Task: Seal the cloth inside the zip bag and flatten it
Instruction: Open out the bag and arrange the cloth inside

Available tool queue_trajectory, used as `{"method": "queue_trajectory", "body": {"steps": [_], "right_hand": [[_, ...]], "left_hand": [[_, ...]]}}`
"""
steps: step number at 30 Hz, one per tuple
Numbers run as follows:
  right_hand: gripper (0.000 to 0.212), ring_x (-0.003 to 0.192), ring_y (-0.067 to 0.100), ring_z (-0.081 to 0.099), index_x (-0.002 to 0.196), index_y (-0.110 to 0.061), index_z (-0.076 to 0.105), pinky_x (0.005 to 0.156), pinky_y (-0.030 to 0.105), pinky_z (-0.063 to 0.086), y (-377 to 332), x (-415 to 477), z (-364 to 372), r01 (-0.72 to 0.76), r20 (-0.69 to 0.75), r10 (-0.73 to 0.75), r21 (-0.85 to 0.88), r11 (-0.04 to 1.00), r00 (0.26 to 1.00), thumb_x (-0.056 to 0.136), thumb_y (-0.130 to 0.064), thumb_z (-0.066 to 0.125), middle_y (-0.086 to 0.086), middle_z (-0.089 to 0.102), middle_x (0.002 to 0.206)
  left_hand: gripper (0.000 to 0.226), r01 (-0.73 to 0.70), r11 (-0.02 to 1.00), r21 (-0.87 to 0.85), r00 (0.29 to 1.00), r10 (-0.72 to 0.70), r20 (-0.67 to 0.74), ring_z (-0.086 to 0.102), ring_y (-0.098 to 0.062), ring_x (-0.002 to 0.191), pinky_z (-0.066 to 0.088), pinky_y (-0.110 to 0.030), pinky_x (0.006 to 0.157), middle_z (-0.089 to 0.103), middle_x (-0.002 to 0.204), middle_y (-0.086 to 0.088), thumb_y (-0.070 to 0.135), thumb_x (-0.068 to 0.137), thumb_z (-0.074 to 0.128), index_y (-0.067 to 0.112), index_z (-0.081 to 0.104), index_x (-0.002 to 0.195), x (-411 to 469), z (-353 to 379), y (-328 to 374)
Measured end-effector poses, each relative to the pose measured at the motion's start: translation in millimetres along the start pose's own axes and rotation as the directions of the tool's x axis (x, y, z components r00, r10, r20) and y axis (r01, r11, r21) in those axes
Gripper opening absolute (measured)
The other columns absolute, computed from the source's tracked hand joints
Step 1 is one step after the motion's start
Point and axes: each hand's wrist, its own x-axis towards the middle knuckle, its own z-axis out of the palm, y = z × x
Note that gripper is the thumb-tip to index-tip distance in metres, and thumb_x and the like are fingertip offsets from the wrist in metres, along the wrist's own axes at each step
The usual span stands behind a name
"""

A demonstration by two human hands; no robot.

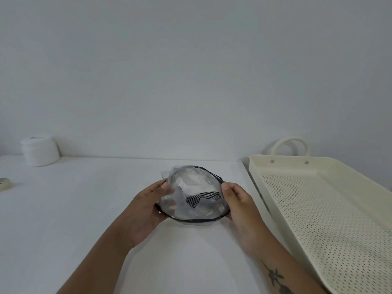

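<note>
— Clear plastic, that zip bag (192,193): why hold it up off the desk (84,209)?
— Left hand (146,211) and right hand (239,204) each pinch a side, probably to line up the open black-edged mouth; the cloth (201,199) sits inside.

Clear zip bag (192,194) w/ black trim; cloth (201,199) prob. black-striped; cream perforated tray (331,211).
</note>
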Motion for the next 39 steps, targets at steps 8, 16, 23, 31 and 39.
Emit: {"method": "queue_trajectory", "body": {"steps": [8, 16, 23, 31, 39], "right_hand": [[0.014, 0.063, 0.018, 0.049, 0.078, -0.025, 0.056, 0.062, 0.025, 0.042, 4, 1, 1, 0.141, -0.062, -0.161, -0.244, 0.959, 0.985, 0.085, -0.021, 0.066, -0.006, 0.056, 0.072], [0.025, 0.063, 0.002, 0.042, 0.074, -0.022, 0.043, 0.058, 0.01, 0.038, 4, 1, 2, 0.234, -0.246, -0.424, -0.551, 0.801, 0.872, 0.089, -0.016, 0.062, -0.001, 0.049, 0.081], [0.023, 0.054, 0.011, 0.054, 0.076, -0.017, 0.05, 0.052, 0.04, 0.058, 3, 3, 2, 0.106, -0.348, -0.168, -0.189, 0.976, 0.923, 0.087, -0.028, 0.067, 0.005, 0.056, 0.076], [0.013, 0.081, 0.014, 0.072, 0.102, -0.016, 0.069, 0.071, 0.028, 0.058, -8, 6, -2, -0.047, -0.105, 0.1, 0.416, 0.908, 0.989, 0.089, -0.017, 0.066, 0.004, 0.076, 0.094], [0.017, 0.062, 0.011, 0.067, 0.099, -0.014, 0.068, 0.062, 0.027, 0.057, -3, 5, -4, -0.158, -0.033, 0.172, 0.262, 0.952, 0.984, 0.086, -0.026, 0.07, 0.001, 0.07, 0.067]], "left_hand": [[0.014, -0.049, 0.945, 0.323, 0.952, 0.142, -0.271, 0.064, -0.015, 0.072, 0.048, -0.031, 0.065, 0.068, 0.093, -0.002, 0.015, 0.09, 0.065, 0.026, 0.069, 0.099, 1, -4, -4], [0.031, -0.152, 0.682, 0.715, 0.759, 0.544, -0.357, 0.062, -0.017, 0.057, 0.044, -0.012, 0.05, 0.062, 0.085, 0.021, 0.001, 0.086, 0.058, 0.032, 0.056, 0.081, 6, 13, -12], [0.008, -0.126, 0.819, 0.56, 0.817, 0.406, -0.409, 0.066, -0.017, 0.054, 0.052, -0.025, 0.045, 0.067, 0.08, -0.002, 0.022, 0.089, 0.064, 0.023, 0.056, 0.09, 4, 27, -11], [0.025, -0.117, 0.991, -0.058, 0.97, 0.102, -0.22, 0.07, -0.032, 0.086, 0.059, -0.033, 0.067, 0.072, 0.096, -0.003, 0.032, 0.076, 0.074, 0.015, 0.076, 0.095, -4, 11, 14], [0.009, -0.089, 0.994, 0.057, 0.96, 0.101, -0.261, 0.07, -0.02, 0.073, 0.057, -0.03, 0.067, 0.072, 0.08, 0.004, 0.026, 0.083, 0.07, 0.02, 0.073, 0.088, -2, 7, 9]]}}
